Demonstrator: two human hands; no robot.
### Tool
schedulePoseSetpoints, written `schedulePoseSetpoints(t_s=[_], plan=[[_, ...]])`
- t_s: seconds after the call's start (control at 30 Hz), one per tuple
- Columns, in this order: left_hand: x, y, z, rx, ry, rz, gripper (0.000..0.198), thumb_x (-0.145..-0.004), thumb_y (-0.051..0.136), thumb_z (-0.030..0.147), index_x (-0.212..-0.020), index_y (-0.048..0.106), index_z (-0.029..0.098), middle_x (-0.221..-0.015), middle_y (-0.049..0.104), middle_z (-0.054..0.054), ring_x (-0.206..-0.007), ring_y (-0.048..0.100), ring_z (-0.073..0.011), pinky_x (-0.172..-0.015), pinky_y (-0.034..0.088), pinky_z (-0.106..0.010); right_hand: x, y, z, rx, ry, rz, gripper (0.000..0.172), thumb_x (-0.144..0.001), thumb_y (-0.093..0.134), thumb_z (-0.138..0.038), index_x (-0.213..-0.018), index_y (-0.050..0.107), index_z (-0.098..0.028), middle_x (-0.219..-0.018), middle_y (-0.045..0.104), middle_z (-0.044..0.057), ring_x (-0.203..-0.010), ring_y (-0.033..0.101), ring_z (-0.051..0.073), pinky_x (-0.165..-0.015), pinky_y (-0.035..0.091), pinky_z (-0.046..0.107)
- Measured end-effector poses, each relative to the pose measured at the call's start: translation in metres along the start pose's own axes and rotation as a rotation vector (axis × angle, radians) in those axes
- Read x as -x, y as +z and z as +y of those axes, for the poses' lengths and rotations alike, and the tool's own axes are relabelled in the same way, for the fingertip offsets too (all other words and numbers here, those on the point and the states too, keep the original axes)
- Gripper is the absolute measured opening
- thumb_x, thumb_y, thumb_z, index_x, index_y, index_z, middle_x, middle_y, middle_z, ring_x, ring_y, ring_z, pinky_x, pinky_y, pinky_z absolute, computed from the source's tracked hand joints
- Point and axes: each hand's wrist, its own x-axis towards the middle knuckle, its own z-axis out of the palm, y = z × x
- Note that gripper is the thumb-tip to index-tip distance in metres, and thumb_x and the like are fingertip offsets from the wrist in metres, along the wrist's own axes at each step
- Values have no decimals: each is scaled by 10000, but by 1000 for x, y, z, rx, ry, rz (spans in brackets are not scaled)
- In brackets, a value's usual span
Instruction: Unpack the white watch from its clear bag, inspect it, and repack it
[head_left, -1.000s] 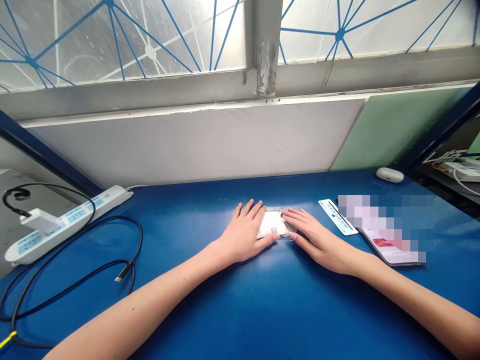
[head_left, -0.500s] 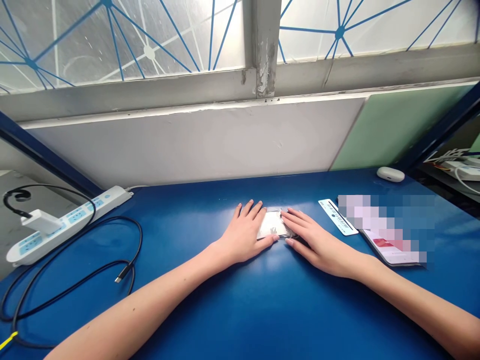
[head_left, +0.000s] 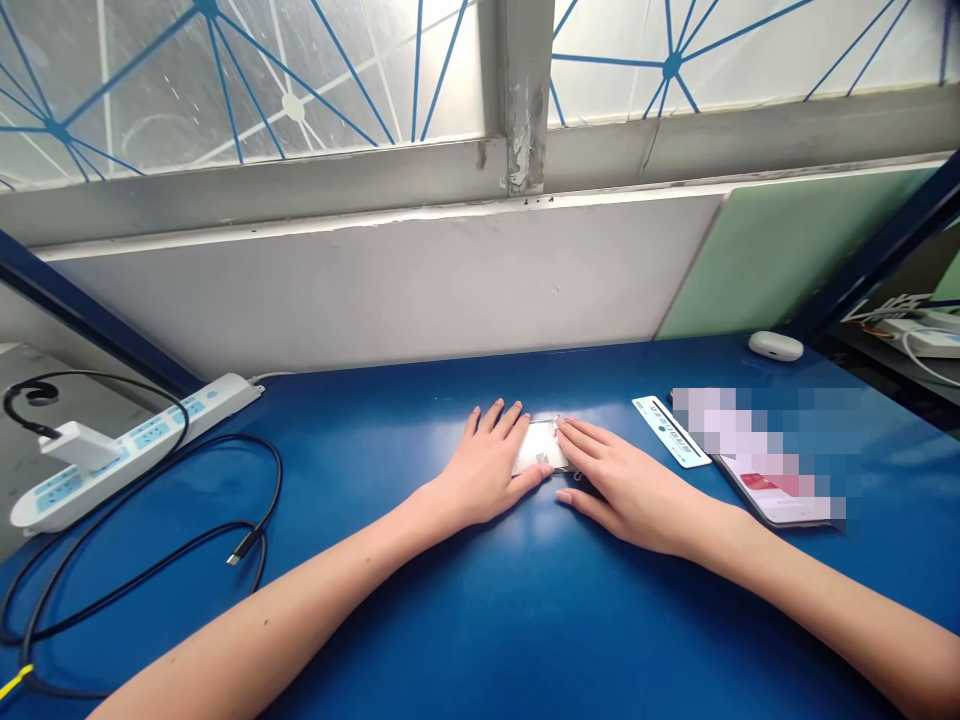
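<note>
A small white packet (head_left: 534, 447) in shiny clear wrapping lies flat near the middle of the blue table (head_left: 480, 620). Over its left side rests my left hand (head_left: 491, 465), palm down with the fingers stretched out and the thumb along the packet's near edge. My right hand (head_left: 619, 485) lies on its right side, fingers extended and close together, thumb apart on the table. Both hands hide the packet's ends, so its full outline and contents cannot be made out.
A white power strip (head_left: 150, 440) with a plugged-in charger (head_left: 79, 447) and a looped black cable (head_left: 247, 545) occupies the left. On the right are a white card with printing (head_left: 670, 432), a phone (head_left: 784, 490) partly blurred out, and a white earbud case (head_left: 776, 346).
My right hand has slid slightly left over the packet, covering more of its right end. My left hand stays in place. The whole view has shifted a little.
</note>
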Motion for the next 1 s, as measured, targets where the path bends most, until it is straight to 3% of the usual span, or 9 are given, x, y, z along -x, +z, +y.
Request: schedulePoseSetpoints(t_s=[0.23,0.33,0.5,0.77,0.9,1.0], plan=[[-1,0,-1,4,-4,15,800,-898,423,722,-1457,392,151,-1562,338,-179,-1464,237,-389,-1160,191,-593,-11,-3,20,-127,62,47,355,-1000,425,-297,-1287,616,-213,-1343,630,106,-1348,479,299,-1100,431,521],[1,0,-1,17,4,22,770,-907,407,722,-1467,384,194,-1555,351,-174,-1464,239,-385,-1155,194,-602,-18,-2,32,-95,88,121,381,-982,395,-209,-1313,584,-190,-1321,637,121,-1297,530,290,-1074,450,523],[3,-1,-2,61,16,44,767,-916,403,712,-1511,311,238,-1536,381,-165,-1463,251,-368,-1153,202,-605,-28,-1,33,-21,13,90,467,-894,419,-87,-1309,598,-203,-1243,681,113,-1145,632,279,-965,528,481],[3,-2,-2,67,23,41,707,-952,343,682,-1491,342,225,-1563,347,-146,-1471,238,-358,-1162,188,-606,-16,-3,37,-44,22,169,378,-955,470,-220,-1297,626,-257,-1250,685,87,-1113,659,257,-941,549,428],[3,-2,-2,85,10,42,726,-968,341,650,-1543,229,220,-1614,227,-142,-1490,193,-339,-1173,184,-588,-13,-12,41,-29,-14,164,345,-975,459,-257,-1254,661,-260,-1198,699,104,-1036,678,262,-856,573,426],[3,-2,-2,120,-17,67,715,-1000,329,574,-1566,110,197,-1614,223,-144,-1495,191,-307,-1183,187,-567,-13,-20,44,-56,-40,187,308,-979,476,-274,-1204,686,-273,-1167,708,91,-1020,673,254,-847,568,424]])
